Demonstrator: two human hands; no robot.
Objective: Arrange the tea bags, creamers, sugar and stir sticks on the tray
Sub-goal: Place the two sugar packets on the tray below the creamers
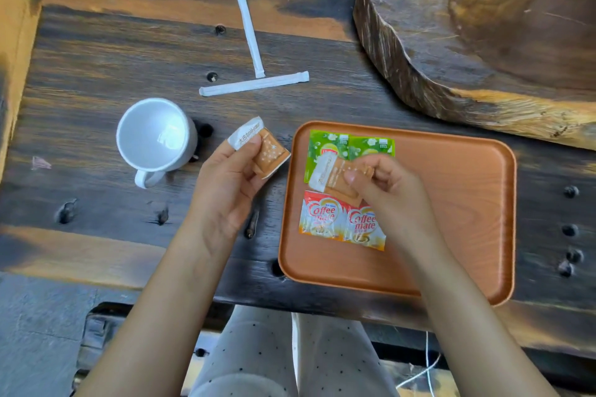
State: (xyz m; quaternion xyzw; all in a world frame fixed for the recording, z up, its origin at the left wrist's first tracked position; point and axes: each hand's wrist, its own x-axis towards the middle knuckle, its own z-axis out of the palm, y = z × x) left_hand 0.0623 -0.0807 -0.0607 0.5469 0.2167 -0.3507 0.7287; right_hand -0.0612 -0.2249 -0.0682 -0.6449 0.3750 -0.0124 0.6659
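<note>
An orange tray [451, 203] lies on the dark wooden table at the right. Two green tea bags [325, 145] lie side by side at its far left, and two red Coffee mate creamers [322, 219] lie nearer me. My right hand [383, 193] holds a tan sugar packet [332, 177] low over the tray between them. My left hand [229, 184] holds another tan sugar packet [261, 148] just left of the tray. Two white wrapped stir sticks [248, 26] lie on the table beyond, forming a T.
A white mug [154, 135] stands left of my left hand, handle toward me. A thick wooden slab [483, 35] rises at the far right behind the tray. A person's dotted trousers show below the table's near edge.
</note>
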